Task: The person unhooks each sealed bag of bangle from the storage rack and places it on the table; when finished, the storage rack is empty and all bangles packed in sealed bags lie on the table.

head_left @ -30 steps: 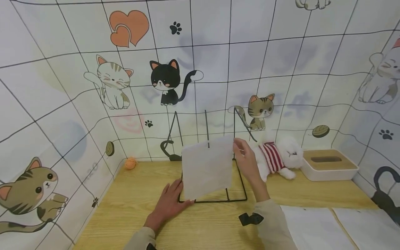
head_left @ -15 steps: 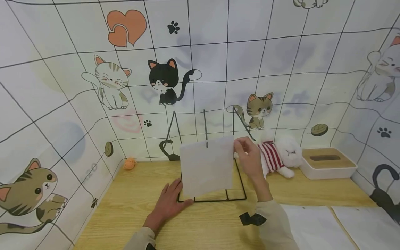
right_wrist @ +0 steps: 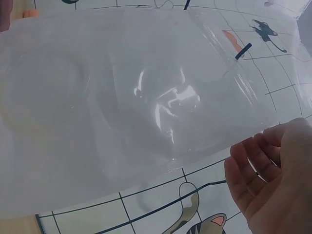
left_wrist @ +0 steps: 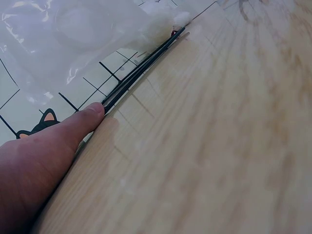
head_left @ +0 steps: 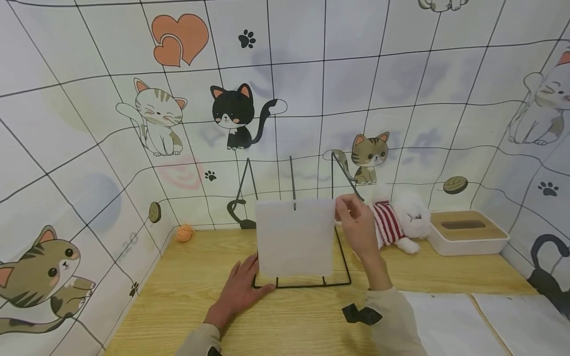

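A translucent plastic bag [head_left: 295,237] hangs at its top middle from the front prong of a black wire stand [head_left: 345,254]. My right hand [head_left: 358,222] pinches its upper right corner between thumb and index finger, the other fingers loosely bent. In the right wrist view the bag [right_wrist: 146,97] shows a seal strip along its top edge and a faint round outline within. My left hand [head_left: 242,284] rests at the front left corner of the stand's base, fingers spread. Seen from the left wrist, the thumb [left_wrist: 83,124] lies against the base's front bar.
A white plush toy in a red-striped shirt [head_left: 394,225] lies behind my right hand, beside a white box with a wooden lid [head_left: 467,240]. White sheets [head_left: 445,321] lie at the front right. A small orange ball [head_left: 184,233] sits back left, near the cat-patterned wall.
The bag's slanted lower edge has come level, and its face has turned squarer to the head view. My right hand has shifted slightly right with the corner. The left hand stays put.
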`<action>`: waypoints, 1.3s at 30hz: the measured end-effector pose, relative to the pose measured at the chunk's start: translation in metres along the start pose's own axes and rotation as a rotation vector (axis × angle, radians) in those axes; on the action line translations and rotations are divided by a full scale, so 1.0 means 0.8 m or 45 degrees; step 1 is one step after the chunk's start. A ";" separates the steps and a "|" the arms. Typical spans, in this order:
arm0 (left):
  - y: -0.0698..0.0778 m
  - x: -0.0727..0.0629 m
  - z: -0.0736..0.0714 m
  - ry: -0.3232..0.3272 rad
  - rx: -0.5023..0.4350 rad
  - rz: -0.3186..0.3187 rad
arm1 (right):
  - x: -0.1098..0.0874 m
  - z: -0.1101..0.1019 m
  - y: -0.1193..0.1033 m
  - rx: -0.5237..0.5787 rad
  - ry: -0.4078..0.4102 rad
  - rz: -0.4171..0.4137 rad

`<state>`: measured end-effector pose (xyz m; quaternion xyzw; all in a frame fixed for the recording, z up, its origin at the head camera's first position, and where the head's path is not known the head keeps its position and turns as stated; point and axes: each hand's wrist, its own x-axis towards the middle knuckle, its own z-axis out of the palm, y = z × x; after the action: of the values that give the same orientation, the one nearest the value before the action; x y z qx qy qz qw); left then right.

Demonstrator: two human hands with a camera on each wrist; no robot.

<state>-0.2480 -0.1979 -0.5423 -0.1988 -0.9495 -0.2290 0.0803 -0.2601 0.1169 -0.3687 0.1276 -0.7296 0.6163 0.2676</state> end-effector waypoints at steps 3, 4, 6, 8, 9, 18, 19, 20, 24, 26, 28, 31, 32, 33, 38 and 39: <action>-0.001 0.001 0.001 0.027 0.003 0.022 | 0.001 -0.001 -0.002 0.001 -0.012 0.005; 0.000 0.001 0.001 0.027 0.002 0.023 | 0.001 -0.002 -0.002 0.010 -0.022 0.008; 0.000 0.001 0.000 0.022 -0.005 0.019 | 0.001 -0.003 -0.003 0.031 -0.043 0.009; 0.001 0.000 -0.001 -0.002 -0.008 -0.002 | 0.001 -0.005 -0.004 0.058 -0.064 0.002; 0.001 0.000 -0.001 -0.018 -0.008 -0.015 | 0.000 -0.006 -0.005 0.072 -0.075 -0.008; 0.000 0.000 0.000 -0.020 -0.006 -0.029 | 0.001 -0.013 -0.007 0.099 -0.167 -0.058; -0.001 0.001 0.001 -0.005 -0.008 -0.015 | 0.001 -0.013 -0.007 0.102 -0.171 -0.054; -0.001 0.001 0.001 0.011 -0.017 -0.001 | 0.001 -0.013 -0.007 0.105 -0.175 -0.049; -0.002 0.002 0.004 0.049 -0.036 0.032 | 0.000 -0.012 -0.008 0.113 -0.169 -0.018; -0.002 0.002 0.005 0.052 -0.046 0.031 | 0.000 -0.011 -0.009 0.116 -0.164 0.009; -0.002 0.001 0.005 0.042 -0.050 0.022 | 0.000 -0.010 -0.010 0.119 -0.162 0.026; -0.001 0.000 0.003 0.012 -0.040 0.000 | 0.000 -0.009 -0.010 0.084 -0.175 0.031; 0.000 0.000 0.003 0.005 -0.036 -0.006 | 0.000 -0.009 -0.009 0.071 -0.182 0.031; 0.000 0.000 0.002 -0.007 -0.028 -0.015 | -0.001 -0.009 -0.010 0.056 -0.189 0.027; 0.002 -0.001 -0.001 -0.047 -0.010 -0.054 | -0.002 -0.006 -0.009 -0.003 -0.213 0.026; 0.002 -0.002 -0.002 -0.054 -0.008 -0.062 | -0.002 -0.006 -0.010 -0.007 -0.213 0.018</action>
<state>-0.2460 -0.1976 -0.5408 -0.1807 -0.9549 -0.2295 0.0539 -0.2534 0.1195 -0.3623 0.1729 -0.7520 0.6033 0.2017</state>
